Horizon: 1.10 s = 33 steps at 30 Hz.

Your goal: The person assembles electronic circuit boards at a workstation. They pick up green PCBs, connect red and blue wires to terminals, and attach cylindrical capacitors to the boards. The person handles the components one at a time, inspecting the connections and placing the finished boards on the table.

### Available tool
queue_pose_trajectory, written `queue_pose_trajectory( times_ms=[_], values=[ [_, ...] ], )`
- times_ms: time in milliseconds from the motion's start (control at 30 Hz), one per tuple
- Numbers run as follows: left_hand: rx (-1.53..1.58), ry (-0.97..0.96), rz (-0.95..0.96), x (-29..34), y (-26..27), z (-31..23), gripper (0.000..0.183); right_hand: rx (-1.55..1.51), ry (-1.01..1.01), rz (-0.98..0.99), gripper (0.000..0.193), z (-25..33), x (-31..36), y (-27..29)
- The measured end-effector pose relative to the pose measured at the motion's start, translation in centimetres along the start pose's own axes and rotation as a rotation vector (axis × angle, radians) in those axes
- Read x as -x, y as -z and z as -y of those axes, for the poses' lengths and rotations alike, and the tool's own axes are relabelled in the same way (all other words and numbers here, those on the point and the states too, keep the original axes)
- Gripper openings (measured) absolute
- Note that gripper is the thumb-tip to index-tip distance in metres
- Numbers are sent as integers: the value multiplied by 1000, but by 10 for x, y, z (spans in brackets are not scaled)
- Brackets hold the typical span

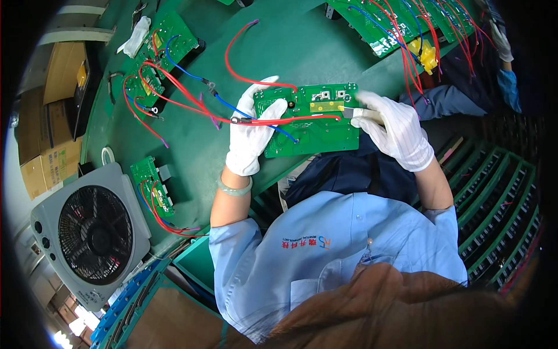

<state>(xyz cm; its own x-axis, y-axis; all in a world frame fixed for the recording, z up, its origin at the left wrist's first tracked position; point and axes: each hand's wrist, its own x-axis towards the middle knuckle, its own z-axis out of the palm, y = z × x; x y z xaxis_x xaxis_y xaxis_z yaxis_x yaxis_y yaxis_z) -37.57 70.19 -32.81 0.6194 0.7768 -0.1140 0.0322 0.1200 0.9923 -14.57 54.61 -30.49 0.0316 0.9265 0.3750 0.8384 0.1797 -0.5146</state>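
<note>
A green circuit board [325, 131] with long red wires [273, 121] and a blue wire [226, 104] is held up in front of my body. My left hand [251, 131], in a white glove, grips its left end, thumb on the face. Across the board's upper middle lies a strip of yellow tape [326, 106]. At the tape's right end, a small flat grey blade-like tool [349, 112] touches or nearly touches it. My gloved right hand [395, 128] pinches that tool between thumb and fingers; its exact kind is hard to make out.
More wired boards lie on the green table [308, 52]: one board [174, 41] at upper left, another board [152, 180] nearer, several at upper right. A grey box fan [93, 232] stands at left. Green slotted racks [494, 203] are at right, near another person's gloved hand [501, 42].
</note>
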Motion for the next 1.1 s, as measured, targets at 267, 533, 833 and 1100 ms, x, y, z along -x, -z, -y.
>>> queue_pose_trajectory(
  times_ms=[267,533,833,1100],
  values=[
    [-53,-107,-35,-3,0,11,35,406,274,303,51,10,-27,25],
    [17,-83,-30,-5,8,6,35,526,462,286,47,36,-67,47],
    [-87,-177,-166,-7,6,17,30,277,174,-35,40,44,-71,90],
    [-47,16,-190,-6,6,17,25,191,-323,-590,37,-64,29,84]
  ],
)
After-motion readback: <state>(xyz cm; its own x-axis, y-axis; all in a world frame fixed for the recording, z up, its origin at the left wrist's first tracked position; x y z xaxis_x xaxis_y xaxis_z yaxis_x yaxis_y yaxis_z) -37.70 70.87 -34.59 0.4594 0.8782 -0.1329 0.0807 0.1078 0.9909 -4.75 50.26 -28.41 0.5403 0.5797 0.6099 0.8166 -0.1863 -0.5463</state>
